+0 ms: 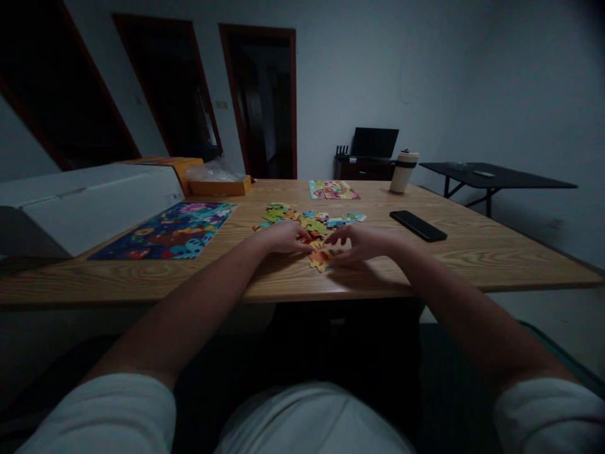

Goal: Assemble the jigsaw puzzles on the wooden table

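Note:
Near the table's front edge, a small group of orange jigsaw puzzle pieces (321, 258) lies flat on the wood. My left hand (286, 238) comes in from the left, its thumb and forefinger closed on the left edge of these pieces. From the other side, my right hand (362, 243) curves its fingers and thumb onto the right edge, with a gap showing behind the fingertips. The exact grip is dim and partly hidden. Just beyond both hands, loose jigsaw pieces (278, 214) in green, yellow and blue are heaped.
A colourful dark-blue picture sheet (189, 230) lies left, beside a long white box (94, 195). Behind it stands an orange box tray (222, 186) with clear plastic. A black phone (418, 226), a lidded cup (404, 171) and a bright picture card (333, 190) occupy the right and back.

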`<state>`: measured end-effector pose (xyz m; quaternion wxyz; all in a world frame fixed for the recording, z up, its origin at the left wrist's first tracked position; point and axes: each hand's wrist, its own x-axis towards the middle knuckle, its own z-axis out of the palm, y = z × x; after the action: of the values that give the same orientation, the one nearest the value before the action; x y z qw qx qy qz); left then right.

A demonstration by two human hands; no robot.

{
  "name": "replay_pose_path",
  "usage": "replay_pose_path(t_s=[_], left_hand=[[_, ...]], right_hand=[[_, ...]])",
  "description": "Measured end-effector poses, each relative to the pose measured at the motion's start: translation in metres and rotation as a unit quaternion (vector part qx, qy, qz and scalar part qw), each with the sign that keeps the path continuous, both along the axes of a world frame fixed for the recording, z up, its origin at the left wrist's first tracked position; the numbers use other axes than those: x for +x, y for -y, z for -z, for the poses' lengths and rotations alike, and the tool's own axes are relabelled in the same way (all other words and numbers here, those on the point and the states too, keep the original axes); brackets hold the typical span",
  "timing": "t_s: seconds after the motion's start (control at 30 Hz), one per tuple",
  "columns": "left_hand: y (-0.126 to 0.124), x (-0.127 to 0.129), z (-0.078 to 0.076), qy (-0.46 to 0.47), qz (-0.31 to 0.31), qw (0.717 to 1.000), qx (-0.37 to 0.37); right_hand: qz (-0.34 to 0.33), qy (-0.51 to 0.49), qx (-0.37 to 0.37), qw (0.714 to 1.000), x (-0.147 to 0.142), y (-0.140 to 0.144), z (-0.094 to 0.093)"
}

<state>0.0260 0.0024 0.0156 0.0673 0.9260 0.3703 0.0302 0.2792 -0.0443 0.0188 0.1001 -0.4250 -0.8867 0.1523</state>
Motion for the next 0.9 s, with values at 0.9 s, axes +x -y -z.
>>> replay_pose_path(t_s=[0.9], left_hand=[[0.013, 0.0, -0.009, -0.012, 0.063, 0.995, -0.081]], right_hand=[[0.023, -0.102, 0.018, 0.994, 0.017, 0.015, 0.03]])
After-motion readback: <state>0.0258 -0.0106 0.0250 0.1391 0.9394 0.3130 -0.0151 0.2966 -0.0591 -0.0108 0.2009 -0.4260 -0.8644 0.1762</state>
